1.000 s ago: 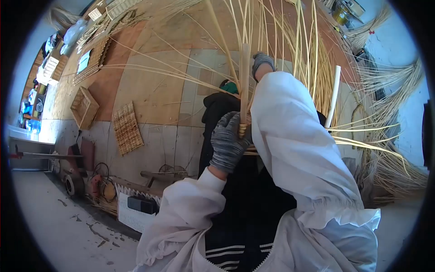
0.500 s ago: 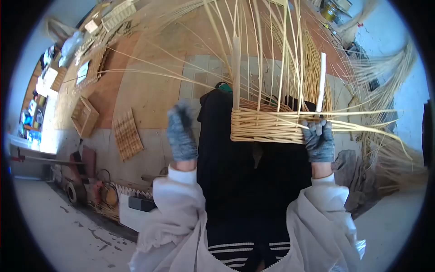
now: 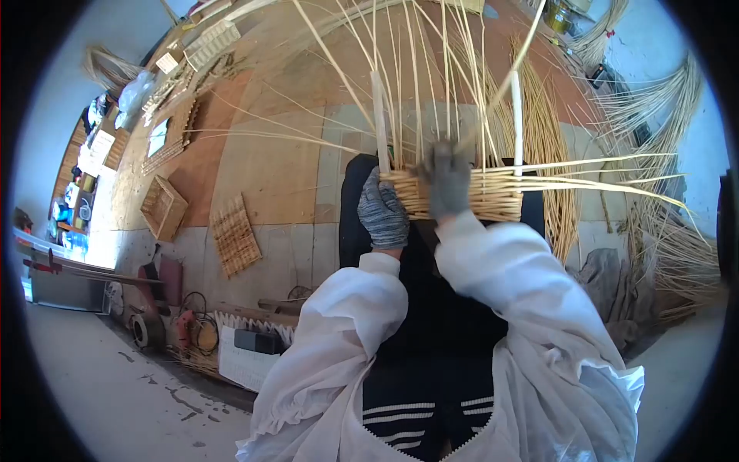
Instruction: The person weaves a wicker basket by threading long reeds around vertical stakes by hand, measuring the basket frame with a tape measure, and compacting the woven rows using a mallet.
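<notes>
A partly woven wicker basket [image 3: 496, 196] rests across my dark-trousered lap, with tall stakes rising from it and loose strands reaching out to the right. My left hand [image 3: 382, 213], in a grey glove, is wrapped round its left corner beside a flat upright stick [image 3: 380, 123]. Over the middle of the woven wall is my right hand [image 3: 448, 179], gloved and smeared by motion; its fingers are too blurred to read. A white upright stick [image 3: 517, 123] stands at the basket's right end.
A small wicker box [image 3: 163, 208] and a woven panel [image 3: 235, 236] lie on the floor at left. Bundled long strands [image 3: 550, 146] lie beyond the basket's right side. A grey cloth [image 3: 608, 281] is at right. Lower left are a black box [image 3: 258, 341] and tools.
My left hand has come back to the basket's left corner after being off it. My right hand has moved left from the right end to the middle. The basket has shifted slightly left.
</notes>
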A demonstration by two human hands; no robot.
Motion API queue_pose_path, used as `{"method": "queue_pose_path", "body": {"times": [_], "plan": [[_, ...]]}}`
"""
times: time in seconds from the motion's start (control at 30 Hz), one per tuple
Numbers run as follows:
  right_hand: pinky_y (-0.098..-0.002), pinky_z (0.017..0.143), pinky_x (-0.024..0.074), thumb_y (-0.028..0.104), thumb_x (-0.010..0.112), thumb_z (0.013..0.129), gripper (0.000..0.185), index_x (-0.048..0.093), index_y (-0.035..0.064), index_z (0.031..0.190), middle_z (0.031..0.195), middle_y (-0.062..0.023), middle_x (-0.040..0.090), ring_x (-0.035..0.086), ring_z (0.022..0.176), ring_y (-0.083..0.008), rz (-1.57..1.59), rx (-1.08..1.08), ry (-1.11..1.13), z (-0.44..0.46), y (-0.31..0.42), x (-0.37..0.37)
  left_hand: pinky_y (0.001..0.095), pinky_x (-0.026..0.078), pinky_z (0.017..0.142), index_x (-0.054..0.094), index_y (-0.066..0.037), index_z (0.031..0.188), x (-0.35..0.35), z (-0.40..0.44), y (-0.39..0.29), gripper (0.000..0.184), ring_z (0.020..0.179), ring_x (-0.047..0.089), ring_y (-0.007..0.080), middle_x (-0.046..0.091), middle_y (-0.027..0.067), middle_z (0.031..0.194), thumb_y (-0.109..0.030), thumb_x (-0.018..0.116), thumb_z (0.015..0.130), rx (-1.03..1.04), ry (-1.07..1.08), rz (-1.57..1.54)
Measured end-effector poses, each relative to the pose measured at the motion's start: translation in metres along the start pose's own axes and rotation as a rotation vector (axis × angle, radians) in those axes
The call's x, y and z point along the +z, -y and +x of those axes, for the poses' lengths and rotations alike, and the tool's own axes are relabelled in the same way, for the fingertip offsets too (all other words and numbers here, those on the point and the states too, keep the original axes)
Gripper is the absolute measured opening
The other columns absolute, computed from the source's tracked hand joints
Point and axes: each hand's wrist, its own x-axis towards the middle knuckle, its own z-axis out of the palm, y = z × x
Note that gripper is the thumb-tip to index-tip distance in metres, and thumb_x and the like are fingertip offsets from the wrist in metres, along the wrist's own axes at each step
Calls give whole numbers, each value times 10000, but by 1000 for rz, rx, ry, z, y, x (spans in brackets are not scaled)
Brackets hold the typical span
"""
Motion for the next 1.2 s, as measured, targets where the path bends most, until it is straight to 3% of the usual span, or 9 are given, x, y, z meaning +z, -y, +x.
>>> {"method": "queue_pose_path", "body": {"times": [0.2, 0.3, 0.4, 0.53, 0.67, 0.8, 0.9, 1.0, 1.2], "plan": [[-363, 592, 456, 227, 477, 898, 195, 444, 87, 766, 571, -24, 382, 391, 530, -157, -176, 172, -196, -32, 39, 31, 434, 446, 653, 634, -42, 747, -49, 81, -37, 515, 710, 582, 360, 600, 206, 719, -489, 405, 862, -74, 835, 528], [-301, 620, 427, 189, 509, 897, 150, 473, 51, 850, 632, -20, 423, 400, 569, -141, -1485, 17, 132, -36, 60, 18, 398, 459, 649, 670, -53, 758, -32, 94, -38, 573, 723, 592, 357, 602, 213, 724, -596, 485, 769, -63, 848, 676], [-313, 614, 439, 170, 531, 887, 140, 485, 40, 862, 673, -31, 464, 476, 639, -152, -21, 127, 407, -11, 64, -1, 402, 461, 643, 672, -52, 756, -35, 96, -31, 599, 678, 594, 346, 606, 196, 699, -621, 486, 752, 21, 793, 555], [-318, 711, 511, 150, 548, 875, 137, 513, 22, 909, 715, -46, 510, 552, 726, -180, -272, 349, -25, -10, 77, -5, 284, 475, 608, 688, -81, 816, -58, 130, -18, 334, 615, 631, 200, 665, 82, 704, -385, 551, 838, -269, 1029, 128], [-319, 704, 532, 156, 523, 884, 163, 522, -7, 894, 868, -103, 578, 593, 759, -204, -1066, -208, 253, -18, 77, -24, 287, 463, 755, 572, -23, 1053, -64, 79, -4, 321, 822, 587, 174, 626, 109, 938, -283, 551, 866, -80, 544, -182], [-325, 721, 530, 206, 509, 894, 235, 543, -23, 930, 923, -105, 600, 603, 806, -180, -285, 263, -119, -45, 112, 8, 265, 411, 869, 459, 3, 1230, -18, 10, -25, 399, 965, 519, 152, 564, 94, 1093, -167, 538, 877, -212, 346, -652], [-282, 682, 529, 258, 546, 877, 301, 560, -29, 963, 904, -119, 611, 612, 767, -177, -1030, 550, -42, -53, 151, 1, 272, 395, 896, 442, 27, 1243, -8, 16, -26, 417, 999, 505, 154, 541, 104, 1146, -181, 520, 890, -215, 369, -791], [-438, 946, 365, 387, 768, 570, 698, 517, -15, 1083, 1095, -181, 520, 482, 1065, -321, -2079, -470, 535, -48, 114, 67, 291, 344, 965, 424, 18, 1266, 7, 12, -20, 458, 1110, 466, 182, 501, 127, 1226, -251, 500, 903, -320, 481, -1069], [-476, 936, 277, 358, 689, 485, 704, 504, -35, 1039, 1043, -178, 491, 437, 1058, -328, -2266, -404, 673, -8, 51, 43, 316, 419, 895, 500, 25, 1188, 18, 4, -18, 437, 1050, 537, 219, 562, 139, 1147, -311, 455, 912, -423, 288, -1199]]}}
